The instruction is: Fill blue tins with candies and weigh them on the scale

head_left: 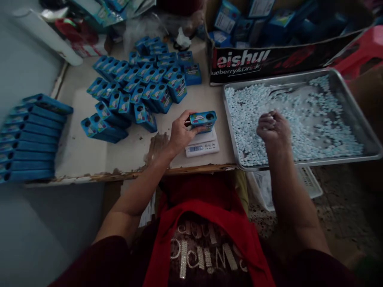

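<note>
My left hand point(183, 131) grips a small blue box point(203, 119) by its left end, over a white digital scale point(203, 146) with a lit display. Whether the box rests on the scale is unclear. A dark round hole shows near the box's right end. Over a metal tray point(299, 162) of small pale blue and white pieces point(251, 119), my right hand point(273, 126) is closed, its fingers curled round some of the whitish pieces.
Many blue boxes point(161, 97) stand grouped left of the scale, with a row point(32, 139) at the far left. A large black carton point(281, 59) of blue packs stands behind the tray. A red stool point(362, 52) is at right.
</note>
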Motion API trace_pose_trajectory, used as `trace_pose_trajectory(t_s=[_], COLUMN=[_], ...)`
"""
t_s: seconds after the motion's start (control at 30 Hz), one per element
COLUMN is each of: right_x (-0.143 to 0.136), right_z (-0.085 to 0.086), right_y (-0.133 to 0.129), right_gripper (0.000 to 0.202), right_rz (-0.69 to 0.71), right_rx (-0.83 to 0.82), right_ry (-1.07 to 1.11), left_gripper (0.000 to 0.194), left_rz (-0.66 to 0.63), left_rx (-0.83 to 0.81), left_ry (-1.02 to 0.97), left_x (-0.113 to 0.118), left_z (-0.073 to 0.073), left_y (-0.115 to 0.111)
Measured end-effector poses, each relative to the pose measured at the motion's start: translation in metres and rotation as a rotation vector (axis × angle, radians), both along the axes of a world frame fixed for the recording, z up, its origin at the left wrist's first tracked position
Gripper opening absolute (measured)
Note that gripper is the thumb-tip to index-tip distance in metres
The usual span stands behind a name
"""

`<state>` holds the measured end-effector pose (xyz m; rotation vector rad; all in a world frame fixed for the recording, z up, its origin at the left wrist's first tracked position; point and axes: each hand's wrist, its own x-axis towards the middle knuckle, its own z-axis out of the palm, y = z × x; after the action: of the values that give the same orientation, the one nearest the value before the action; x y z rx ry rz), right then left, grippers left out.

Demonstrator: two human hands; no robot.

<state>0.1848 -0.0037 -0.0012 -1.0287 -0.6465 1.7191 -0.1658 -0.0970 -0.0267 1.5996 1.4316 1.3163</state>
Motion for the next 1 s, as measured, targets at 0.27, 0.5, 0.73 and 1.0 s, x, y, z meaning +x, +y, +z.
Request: trace_pose_trajectory(t_s=[0.27, 0.5, 0.73, 1.0], right_x=[-0.071, -0.074, -0.057, 0.006], right_z=[0.073, 0.069, 0.063, 0.048], right_y=[-0.014, -0.023, -0.023, 0.017], right_gripper=[0.037, 0.050, 0.060, 0.045], right_rz=[-0.185, -0.308, -0.364, -0.231], right_rx=[0.216, 0.360, 0.490, 0.229], right_ry=[0.025, -0.282, -0.169, -0.192], left_gripper=[0.046, 0.049, 0.045, 0.049], left_rz=[-0.133, -0.155, -0.158, -0.193], left_rx=[0.254, 0.217, 0.162, 0.036], left_ry=[0.190, 0.161, 0.127, -0.216], left_x=[0.071, 0.120, 0.141, 0.151], left_z=[0.046, 0.031, 0.026, 0.001], left_y=[0.033, 0.039, 0.037, 0.060])
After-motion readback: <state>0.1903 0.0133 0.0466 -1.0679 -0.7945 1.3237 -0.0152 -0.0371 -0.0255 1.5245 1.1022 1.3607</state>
